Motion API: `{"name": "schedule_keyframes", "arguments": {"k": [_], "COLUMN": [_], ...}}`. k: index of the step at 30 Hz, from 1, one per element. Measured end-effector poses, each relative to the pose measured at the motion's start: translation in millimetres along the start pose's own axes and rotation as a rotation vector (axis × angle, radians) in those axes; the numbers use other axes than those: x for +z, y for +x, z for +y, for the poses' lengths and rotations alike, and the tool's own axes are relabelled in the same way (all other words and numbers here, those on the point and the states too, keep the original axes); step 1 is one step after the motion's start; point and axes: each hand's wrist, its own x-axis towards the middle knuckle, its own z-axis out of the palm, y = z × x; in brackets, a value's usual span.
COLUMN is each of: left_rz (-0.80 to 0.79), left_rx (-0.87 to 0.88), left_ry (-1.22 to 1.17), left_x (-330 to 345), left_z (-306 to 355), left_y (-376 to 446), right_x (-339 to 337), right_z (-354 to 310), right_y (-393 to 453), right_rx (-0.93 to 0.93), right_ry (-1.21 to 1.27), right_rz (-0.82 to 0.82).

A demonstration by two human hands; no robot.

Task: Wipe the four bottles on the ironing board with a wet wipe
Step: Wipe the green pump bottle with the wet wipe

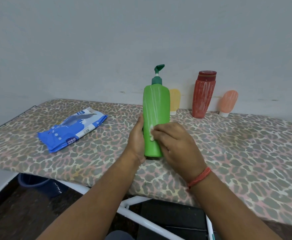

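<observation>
A tall green pump bottle (156, 108) stands upright near the middle of the ironing board (245, 153). My left hand (137, 139) grips its lower left side. My right hand (174, 144) presses a small white wet wipe (151, 134) against the bottle's lower front; most of the wipe is hidden under my fingers. Behind it, against the wall, stand a yellow tube (175, 101), partly hidden by the green bottle, a red bottle (203, 96) and a small pink tube (228, 103) on its white cap.
A blue pack of wet wipes (72, 130) lies on the board to the left. The board has a leopard-pattern cover and a wire rack at its far left end. Below the near edge are white frame legs (136, 210) and a dark blue bucket (43, 186).
</observation>
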Motion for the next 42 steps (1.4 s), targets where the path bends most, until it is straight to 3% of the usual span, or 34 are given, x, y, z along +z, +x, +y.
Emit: {"name": "schedule_keyframes", "arguments": {"k": [4, 8, 9, 12, 16, 20, 24, 27, 28, 31, 32, 35, 39, 42], "left_rz": [0.006, -0.006, -0.013, -0.027, -0.042, -0.021, -0.023, -0.02, -0.016, -0.009, -0.01, 0.023, -0.007, -0.024], "left_rx": [0.012, -0.003, -0.002, 0.031, 0.014, 0.043, 0.031, 0.064, 0.071, 0.07, 0.082, 0.139, 0.106, 0.117], "left_ry": [0.049, 0.058, 0.07, 0.099, 0.076, 0.119, 0.102, 0.121, 0.117, 0.091, 0.101, 0.16, 0.067, 0.164], "left_x": [0.7, 0.2, 0.5, 2.2, 1.5, 2.4, 1.9, 2.5, 2.1, 1.9, 2.4, 4.0, 1.8, -2.0], "left_z": [-2.9, -3.2, -4.0, -5.9, -4.7, -5.9, -5.1, -7.3, -7.2, -5.5, -5.6, -6.6, -6.2, -9.5], "left_y": [1.6, 1.8, 1.5, 1.8, 0.8, 1.5, 1.6, 2.4, 2.3, 0.4, 0.4, 0.7, 3.0, 6.9], "right_x": [-3.9, 4.1, 4.5, -0.3, 4.1, 0.8, 6.3, 2.9, 3.1, 3.8, 1.7, -4.0, 4.8, 1.7], "right_z": [9.7, -8.6, -7.2, 2.9, -6.6, 2.3, -5.9, 4.7, 4.4, 4.5, 10.8, 31.2, 24.6, 30.3], "right_y": [2.7, -1.8, -1.0, 4.1, -0.7, 5.1, 1.9, 5.9, 7.4, 11.0, 15.9, 28.3, 16.0, 20.2], "right_rx": [0.213, -0.08, -0.077, 0.175, -0.013, 0.203, -0.011, 0.228, 0.221, -0.098, -0.114, 0.085, -0.073, 0.107], "right_ry": [-0.007, -0.018, -0.033, -0.03, -0.022, -0.007, -0.022, -0.013, -0.001, 0.005, -0.003, -0.021, 0.054, 0.036], "right_rz": [0.104, -0.065, -0.064, 0.081, -0.023, 0.086, -0.013, 0.117, 0.108, -0.063, -0.076, 0.035, -0.016, 0.095]}}
